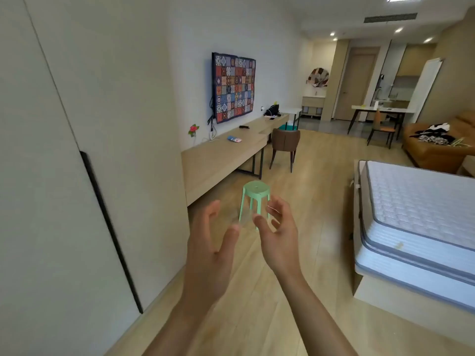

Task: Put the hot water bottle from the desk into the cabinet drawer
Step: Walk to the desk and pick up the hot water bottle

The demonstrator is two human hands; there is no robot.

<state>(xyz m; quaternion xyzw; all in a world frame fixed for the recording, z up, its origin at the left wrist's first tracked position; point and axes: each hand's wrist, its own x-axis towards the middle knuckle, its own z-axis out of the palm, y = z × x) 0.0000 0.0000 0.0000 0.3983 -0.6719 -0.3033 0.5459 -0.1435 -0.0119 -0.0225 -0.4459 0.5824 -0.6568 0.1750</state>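
A small blue, red and white object that looks like the hot water bottle (234, 139) lies flat on the long wooden desk (218, 160) against the left wall, far ahead of me. My left hand (213, 250) and my right hand (276, 236) are raised in front of me, palms facing each other, fingers spread and empty. Both hands are well short of the desk. No drawer front can be made out from here.
A green plastic stool (255, 199) stands on the wooden floor just beyond my hands. A brown chair (284, 145) is at the desk's far end. A mattress (416, 217) fills the right side. A white wardrobe (64, 176) lines the left wall.
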